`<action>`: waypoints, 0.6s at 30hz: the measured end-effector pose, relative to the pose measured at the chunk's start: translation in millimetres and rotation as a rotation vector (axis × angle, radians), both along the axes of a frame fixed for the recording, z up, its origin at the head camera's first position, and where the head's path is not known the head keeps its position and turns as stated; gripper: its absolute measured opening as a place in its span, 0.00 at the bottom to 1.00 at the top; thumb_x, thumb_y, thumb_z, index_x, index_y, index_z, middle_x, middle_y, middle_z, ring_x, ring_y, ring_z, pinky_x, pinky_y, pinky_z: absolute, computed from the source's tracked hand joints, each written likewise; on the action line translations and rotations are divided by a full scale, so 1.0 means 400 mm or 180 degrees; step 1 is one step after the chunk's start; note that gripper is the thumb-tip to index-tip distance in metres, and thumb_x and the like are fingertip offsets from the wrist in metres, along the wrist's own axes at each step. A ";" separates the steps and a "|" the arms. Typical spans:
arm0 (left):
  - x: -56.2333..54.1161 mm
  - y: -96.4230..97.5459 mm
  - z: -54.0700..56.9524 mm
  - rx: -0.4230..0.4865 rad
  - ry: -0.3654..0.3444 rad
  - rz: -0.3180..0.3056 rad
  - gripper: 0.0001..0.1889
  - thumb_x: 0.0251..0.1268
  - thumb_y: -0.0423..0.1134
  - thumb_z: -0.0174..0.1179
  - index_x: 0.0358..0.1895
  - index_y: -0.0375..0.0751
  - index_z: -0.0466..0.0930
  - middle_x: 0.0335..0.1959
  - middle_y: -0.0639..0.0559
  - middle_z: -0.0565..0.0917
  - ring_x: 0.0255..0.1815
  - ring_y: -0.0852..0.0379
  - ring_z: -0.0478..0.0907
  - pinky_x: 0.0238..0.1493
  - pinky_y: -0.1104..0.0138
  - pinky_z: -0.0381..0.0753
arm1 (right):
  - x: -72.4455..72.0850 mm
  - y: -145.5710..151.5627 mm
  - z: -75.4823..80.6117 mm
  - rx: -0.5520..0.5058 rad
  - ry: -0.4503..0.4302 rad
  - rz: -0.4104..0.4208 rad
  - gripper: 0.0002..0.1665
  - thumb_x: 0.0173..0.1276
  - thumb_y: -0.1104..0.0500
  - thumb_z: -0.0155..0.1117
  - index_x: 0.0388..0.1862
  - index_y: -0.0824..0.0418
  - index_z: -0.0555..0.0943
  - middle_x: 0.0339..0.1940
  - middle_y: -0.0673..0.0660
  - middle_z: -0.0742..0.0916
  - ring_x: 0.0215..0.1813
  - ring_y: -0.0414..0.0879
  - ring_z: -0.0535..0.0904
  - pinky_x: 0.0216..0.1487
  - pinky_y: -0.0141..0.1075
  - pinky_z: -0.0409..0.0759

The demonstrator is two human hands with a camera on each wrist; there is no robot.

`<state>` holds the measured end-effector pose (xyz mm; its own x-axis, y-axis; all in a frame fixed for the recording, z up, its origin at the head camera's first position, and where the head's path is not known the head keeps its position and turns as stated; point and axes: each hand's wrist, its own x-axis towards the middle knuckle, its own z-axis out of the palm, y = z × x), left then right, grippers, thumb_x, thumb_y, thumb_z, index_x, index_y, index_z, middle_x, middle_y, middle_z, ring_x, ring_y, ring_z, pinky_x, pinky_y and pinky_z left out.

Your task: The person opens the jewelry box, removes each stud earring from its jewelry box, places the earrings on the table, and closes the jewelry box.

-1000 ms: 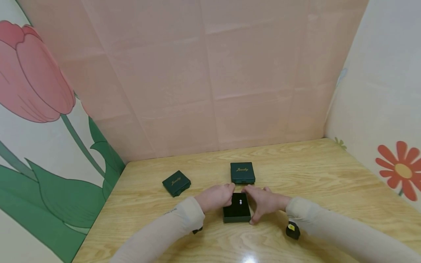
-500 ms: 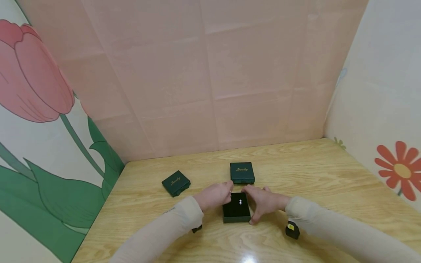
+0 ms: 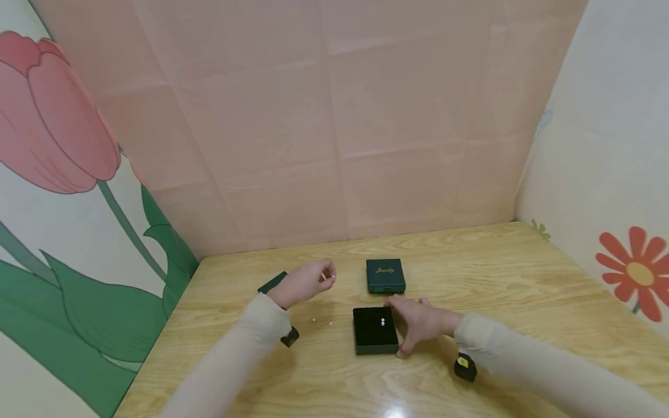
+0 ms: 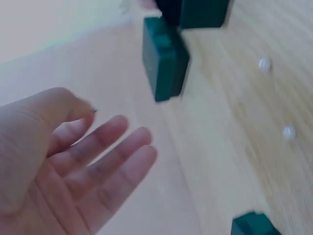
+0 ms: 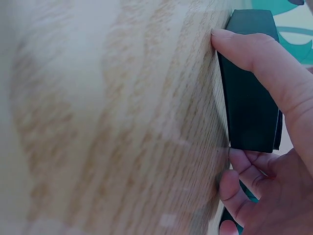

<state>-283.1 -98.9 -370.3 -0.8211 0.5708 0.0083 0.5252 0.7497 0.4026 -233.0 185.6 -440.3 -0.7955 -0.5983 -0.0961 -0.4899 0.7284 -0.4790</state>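
Note:
My left hand (image 3: 305, 283) is raised over the left of the table, thumb and index finger pinching what looks like a tiny stud earring (image 3: 333, 277); in the left wrist view only a small dark tip shows there, and the other fingers are loosely extended. Two small pearl-like pieces, a left one (image 3: 313, 320) and a right one (image 3: 330, 324), lie on the wood below it. My right hand (image 3: 422, 318) grips the right side of an uncovered jewelry box (image 3: 368, 331), thumb at its near corner. Small pearly studs (image 3: 382, 321) sit on the black insert.
Behind the uncovered box stands a closed dark green jewelry box (image 3: 385, 275) with gold lettering. Another green box (image 3: 273, 282) is at the left, partly hidden by my left hand. A pink backdrop (image 3: 340, 145) rises behind the wooden table (image 3: 470, 261).
My left hand has left the uncovered box and moved up and left, exposing the black insert and the two pearl-like pieces on the table. My right hand stays on the box.

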 end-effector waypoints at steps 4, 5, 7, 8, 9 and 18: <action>-0.008 -0.033 -0.004 -0.0025 -0.0166 -0.0009 0.04 0.71 0.38 0.57 0.35 0.46 0.77 0.34 0.55 0.81 0.29 0.61 0.75 0.29 0.69 0.74 | 0.001 0.000 0.000 -0.0019 0.0065 0.0013 0.56 0.33 0.45 0.85 0.62 0.59 0.67 0.60 0.57 0.78 0.63 0.54 0.71 0.46 0.46 0.60; -0.009 -0.039 -0.009 -0.0038 -0.0201 -0.0030 0.04 0.70 0.37 0.57 0.35 0.46 0.78 0.33 0.55 0.81 0.29 0.61 0.74 0.29 0.68 0.74 | 0.001 0.000 0.000 -0.0023 0.0068 0.0014 0.56 0.33 0.45 0.85 0.61 0.59 0.68 0.60 0.57 0.78 0.63 0.54 0.72 0.46 0.45 0.60; -0.010 -0.047 -0.023 -0.0054 -0.0277 -0.0058 0.04 0.69 0.35 0.58 0.34 0.45 0.79 0.33 0.55 0.80 0.30 0.61 0.74 0.31 0.68 0.75 | 0.001 0.001 0.000 -0.0030 0.0071 0.0012 0.56 0.32 0.45 0.85 0.61 0.59 0.68 0.60 0.57 0.78 0.63 0.54 0.72 0.46 0.45 0.60; -0.010 -0.049 -0.030 -0.0082 -0.0300 -0.0070 0.04 0.69 0.35 0.59 0.33 0.45 0.79 0.32 0.55 0.80 0.30 0.61 0.74 0.33 0.68 0.75 | 0.001 0.001 0.000 -0.0039 0.0060 0.0009 0.56 0.32 0.45 0.85 0.61 0.59 0.68 0.60 0.57 0.78 0.63 0.54 0.72 0.46 0.45 0.60; -0.009 -0.050 -0.037 -0.0100 -0.0335 -0.0079 0.05 0.68 0.35 0.59 0.33 0.45 0.79 0.32 0.55 0.80 0.31 0.61 0.74 0.34 0.67 0.75 | 0.000 0.001 -0.001 -0.0032 0.0065 0.0013 0.56 0.32 0.45 0.85 0.61 0.59 0.68 0.60 0.57 0.78 0.62 0.54 0.72 0.46 0.45 0.60; 0.005 -0.045 -0.086 -0.0428 -0.0452 -0.0046 0.06 0.68 0.37 0.60 0.31 0.47 0.80 0.28 0.60 0.78 0.28 0.63 0.72 0.34 0.68 0.74 | -0.004 0.000 -0.008 0.0010 0.0136 0.0019 0.57 0.32 0.43 0.84 0.61 0.58 0.68 0.59 0.55 0.78 0.62 0.52 0.72 0.45 0.44 0.60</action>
<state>-281.1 -116.8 -404.6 -0.8002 0.5707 -0.1840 0.4815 0.7944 0.3702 -234.7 185.8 -443.5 -0.7954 -0.6027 -0.0640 -0.5142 0.7269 -0.4552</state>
